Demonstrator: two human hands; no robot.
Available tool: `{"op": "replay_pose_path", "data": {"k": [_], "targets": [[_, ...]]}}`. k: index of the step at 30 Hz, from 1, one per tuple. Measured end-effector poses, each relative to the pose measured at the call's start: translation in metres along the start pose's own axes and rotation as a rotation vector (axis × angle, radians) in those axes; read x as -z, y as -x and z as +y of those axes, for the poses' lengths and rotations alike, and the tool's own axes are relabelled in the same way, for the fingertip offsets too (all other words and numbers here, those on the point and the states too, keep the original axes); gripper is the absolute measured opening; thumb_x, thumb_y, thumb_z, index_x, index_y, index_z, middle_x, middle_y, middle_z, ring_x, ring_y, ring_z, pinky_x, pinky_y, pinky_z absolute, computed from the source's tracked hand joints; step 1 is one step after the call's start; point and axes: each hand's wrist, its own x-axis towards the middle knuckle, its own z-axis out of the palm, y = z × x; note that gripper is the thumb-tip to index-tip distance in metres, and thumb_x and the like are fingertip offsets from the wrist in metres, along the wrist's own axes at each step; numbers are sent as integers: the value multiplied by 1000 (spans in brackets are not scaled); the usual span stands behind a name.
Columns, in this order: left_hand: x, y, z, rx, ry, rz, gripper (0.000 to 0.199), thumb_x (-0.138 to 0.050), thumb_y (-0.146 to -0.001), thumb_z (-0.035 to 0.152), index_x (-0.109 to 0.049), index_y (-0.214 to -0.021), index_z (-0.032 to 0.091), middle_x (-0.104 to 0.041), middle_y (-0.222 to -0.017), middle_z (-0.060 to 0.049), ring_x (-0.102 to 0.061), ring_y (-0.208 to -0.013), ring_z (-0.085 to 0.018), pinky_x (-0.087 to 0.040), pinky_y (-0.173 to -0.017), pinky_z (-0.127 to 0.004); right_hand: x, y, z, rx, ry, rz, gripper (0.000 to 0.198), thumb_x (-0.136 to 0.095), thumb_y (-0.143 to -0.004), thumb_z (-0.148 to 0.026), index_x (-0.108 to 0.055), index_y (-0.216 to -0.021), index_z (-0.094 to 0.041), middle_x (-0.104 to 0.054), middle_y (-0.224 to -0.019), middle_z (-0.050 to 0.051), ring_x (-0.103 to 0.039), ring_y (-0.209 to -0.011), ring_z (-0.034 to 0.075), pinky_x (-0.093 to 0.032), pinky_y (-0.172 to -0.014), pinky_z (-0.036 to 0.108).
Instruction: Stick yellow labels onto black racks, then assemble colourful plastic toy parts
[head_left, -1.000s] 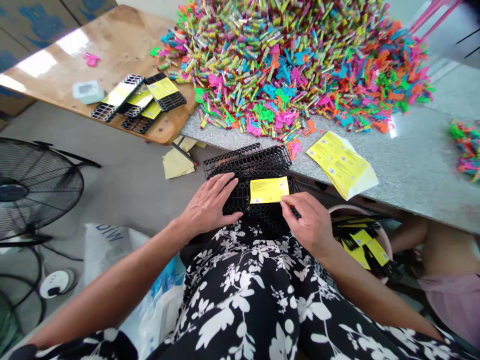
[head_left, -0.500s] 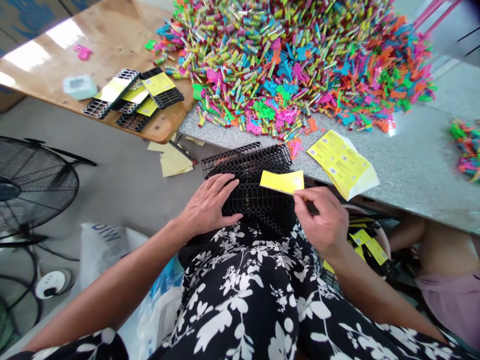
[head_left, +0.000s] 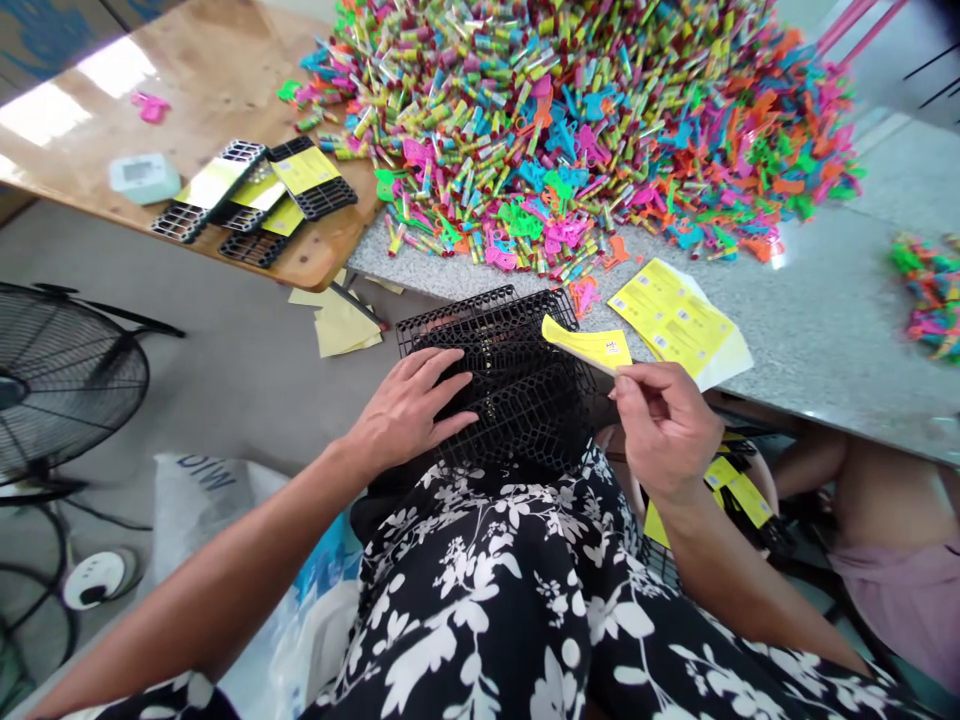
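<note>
My right hand [head_left: 664,425] pinches a yellow paper label [head_left: 592,345] by its right end, between thumb and fingertips. The strip bows upward at its far left end, raised above the black plastic grid trays [head_left: 517,405]. These trays lie stacked over my lap, against the stone tabletop's front edge. My left hand [head_left: 411,405] rests with spread fingers on the left side of the trays. Just beyond my right hand, a stack of yellow label sheets [head_left: 667,315] lies on the tabletop.
A big heap of small colourful plastic toys and tubes [head_left: 510,130] covers the stone table [head_left: 832,330]. Labelled black trays [head_left: 311,175] and a pale device [head_left: 144,178] sit on the wooden table at left. A fan [head_left: 67,380] stands left; a person's leg [head_left: 885,490] shows at right.
My right hand has moved right with the yellow label, which now curls up at its left end. My left hand stays on the trays; more of the front tray shows, and it looks tilted.
</note>
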Motion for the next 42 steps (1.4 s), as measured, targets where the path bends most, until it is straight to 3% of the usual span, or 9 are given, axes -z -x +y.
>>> {"op": "replay_pose_path", "data": {"k": [5,8,11,15,25,30,34,38,42], "targets": [[0,10,33,72,-37,-120,97,-79,-81,74,-52,-157,19,-57,-153,-22,-53,-141,-44,-41,-122,-63,-3,2,3,43,29,-26,8,-71,-100,-26,-77,-105,-24,-76,-94,4,-74,-80,20,-62,-78,37],[-5,16,53,170,-99,-214,113,-86,-78,66,-39,-165,11,-54,-155,-26,-52,-141,-46,-40,-122,-62,-6,4,6,27,17,-29,8,-71,-100,-26,-77,-106,-23,-76,-95,4,-74,-79,19,-62,-77,36],[-9,14,61,268,-123,-234,109,-88,-80,52,-35,-166,10,-52,-154,-27,-50,-142,-46,-42,-120,-62,-8,5,7,18,1,-23,7,-71,-100,-26,-77,-105,-24,-76,-94,3,-73,-79,19,-62,-75,36],[-1,4,60,314,-50,-236,103,-86,-77,52,-41,-161,13,-55,-148,-22,-53,-136,-43,-46,-119,-60,-5,4,10,-3,0,6,8,-71,-100,-29,-77,-103,-24,-75,-93,4,-74,-79,20,-61,-73,35],[28,-10,42,169,81,-173,96,-80,-84,50,-39,-164,18,-52,-152,-20,-53,-138,-39,-48,-119,-60,9,-11,17,-67,-29,170,16,-72,-100,-37,-75,-102,-21,-73,-85,3,-71,-69,18,-58,-69,34],[27,-12,35,106,17,-141,84,-78,-87,46,-47,-162,23,-53,-152,-20,-54,-136,-40,-48,-118,-62,10,-13,17,-67,-44,185,18,-72,-100,-38,-74,-101,-21,-73,-84,3,-71,-68,18,-58,-68,33],[18,-7,26,74,-60,-187,77,-75,-90,48,-53,-159,22,-52,-157,-21,-54,-139,-41,-47,-119,-63,10,-9,18,-82,-26,176,17,-72,-100,-37,-76,-101,-21,-73,-84,3,-71,-70,18,-59,-70,34],[10,-5,20,85,-125,-272,74,-67,-95,49,-53,-160,16,-52,-161,-23,-54,-142,-43,-47,-120,-62,-7,-6,22,-115,-103,169,17,-71,-101,-38,-74,-101,-21,-73,-83,2,-70,-69,17,-60,-70,33],[11,-10,21,119,-140,-309,74,-63,-95,49,-52,-161,16,-55,-160,-22,-57,-141,-43,-48,-118,-63,-43,-10,27,-227,-249,172,23,-66,-103,-42,-70,-107,-20,-71,-81,1,-69,-66,16,-61,-67,31]]}}
